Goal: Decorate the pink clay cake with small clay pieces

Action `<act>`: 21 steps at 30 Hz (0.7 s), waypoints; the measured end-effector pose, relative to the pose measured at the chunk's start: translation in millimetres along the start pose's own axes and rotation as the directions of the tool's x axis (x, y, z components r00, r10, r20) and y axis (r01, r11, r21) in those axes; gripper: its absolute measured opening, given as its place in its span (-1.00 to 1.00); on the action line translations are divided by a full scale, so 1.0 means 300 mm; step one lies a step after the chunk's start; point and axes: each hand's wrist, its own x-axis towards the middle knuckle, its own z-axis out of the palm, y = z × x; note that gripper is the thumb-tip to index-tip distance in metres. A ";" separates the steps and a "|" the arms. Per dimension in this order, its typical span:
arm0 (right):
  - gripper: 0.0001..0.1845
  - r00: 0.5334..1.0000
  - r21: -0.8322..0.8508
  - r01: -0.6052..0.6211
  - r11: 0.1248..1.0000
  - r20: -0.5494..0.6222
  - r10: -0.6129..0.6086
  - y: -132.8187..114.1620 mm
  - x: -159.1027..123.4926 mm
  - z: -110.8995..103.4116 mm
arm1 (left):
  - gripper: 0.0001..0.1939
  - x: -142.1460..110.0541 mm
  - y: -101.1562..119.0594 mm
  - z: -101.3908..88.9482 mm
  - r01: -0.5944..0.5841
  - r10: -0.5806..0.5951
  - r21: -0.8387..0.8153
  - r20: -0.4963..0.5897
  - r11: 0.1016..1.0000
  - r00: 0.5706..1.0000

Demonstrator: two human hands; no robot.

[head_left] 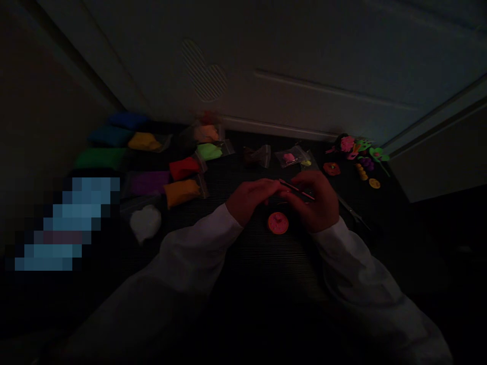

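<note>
The scene is dim. My left hand (253, 196) and my right hand (315, 200) meet over a dark ribbed mat (243, 253), both in white sleeves. A thin pink stick tool (297, 190) runs between them, pinched by the fingers of both hands. Just below the hands lies a small round orange-red clay disc (278, 223) with raised bits on top. Both hands have their fingers closed.
Several bags of coloured clay lie at the left: blue, green (99, 158), yellow (144, 142), purple, red (184, 168), orange (181, 192), white (145, 223). Finished clay flowers and small pieces (359, 152) sit at the right. A pale cabinet front (289, 66) stands behind.
</note>
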 end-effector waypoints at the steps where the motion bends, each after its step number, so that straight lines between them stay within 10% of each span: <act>1: -0.76 1.000 -0.005 -0.004 1.000 -0.005 0.004 0.000 0.000 -0.001 | -0.67 0.000 -0.003 -0.004 -0.024 0.024 0.015 -0.002 1.000 1.000; 21: -0.69 0.999 -0.007 0.047 0.999 0.021 -0.047 0.006 0.002 -0.003 | -0.77 -0.008 0.041 0.013 -0.132 0.137 0.130 -0.026 0.983 0.990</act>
